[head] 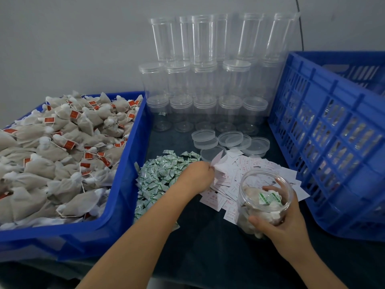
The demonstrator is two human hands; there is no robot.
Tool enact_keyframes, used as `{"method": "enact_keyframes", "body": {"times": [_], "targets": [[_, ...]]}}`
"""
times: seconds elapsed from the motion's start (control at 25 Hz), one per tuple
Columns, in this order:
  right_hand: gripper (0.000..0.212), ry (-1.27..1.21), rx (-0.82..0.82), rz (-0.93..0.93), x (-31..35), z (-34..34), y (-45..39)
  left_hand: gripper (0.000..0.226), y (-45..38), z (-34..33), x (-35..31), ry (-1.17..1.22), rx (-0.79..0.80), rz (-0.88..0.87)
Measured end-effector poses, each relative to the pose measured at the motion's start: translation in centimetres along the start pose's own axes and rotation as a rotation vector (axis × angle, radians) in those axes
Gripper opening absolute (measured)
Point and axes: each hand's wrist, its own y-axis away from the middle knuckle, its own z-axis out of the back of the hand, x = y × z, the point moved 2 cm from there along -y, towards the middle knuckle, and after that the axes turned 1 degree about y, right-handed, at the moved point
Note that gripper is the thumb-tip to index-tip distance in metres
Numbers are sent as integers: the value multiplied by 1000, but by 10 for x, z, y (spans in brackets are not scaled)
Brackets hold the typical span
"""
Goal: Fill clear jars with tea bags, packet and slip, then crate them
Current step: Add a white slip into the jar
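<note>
My right hand grips an open clear jar tilted toward me at the lower right; tea bags and a green-and-white packet lie inside it. My left hand pinches a white slip lifted off the spread of white slips just left of the jar. A heap of green-and-white packets lies under and left of my left wrist. The blue tub at left is piled with tea bags that carry red tags.
Stacked empty clear jars stand against the back wall, with several loose clear lids in front of them. A blue slatted crate stands at the right, close to the jar. Dark cloth covers the table.
</note>
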Motion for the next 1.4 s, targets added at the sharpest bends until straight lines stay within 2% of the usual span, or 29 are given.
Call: {"method": "enact_keyframes", "body": {"times": [0.08, 0.16, 0.32, 0.48, 0.64, 0.88, 1.04, 1.2, 1.32, 1.4], "targets": [[87, 12, -3, 8, 0, 0, 0, 28, 6, 8, -4, 14, -98, -40], [87, 34, -2, 2, -1, 1, 0, 22, 14, 14, -8, 169, -112, -48], [90, 34, 8, 10, -1, 0, -1, 28, 37, 24, -26, 514, 123, -7], [89, -3, 22, 12, 0, -1, -2, 43, 63, 36, -54, 602, 381, -81], [90, -47, 33, 53, 2, -2, -1, 42, 76, 38, -79, 377, 526, -129], [86, -56, 26, 95, 5, -4, 2, 39, 69, 37, -104, -116, 467, -177], [93, -34, 56, 94, 6, -4, 1, 40, 61, 40, -107, -272, 547, -162], [90, 50, 66, 95, 7, -4, 1, 46, 50, 37, -109, -555, 443, -203], [94, 64, 71, 103, 5, -4, 1, 49, 51, 33, -110, -654, 369, -208], [96, 53, 80, 79, 4, -5, 1, 59, 51, 34, -109, -674, 251, -230]]}}
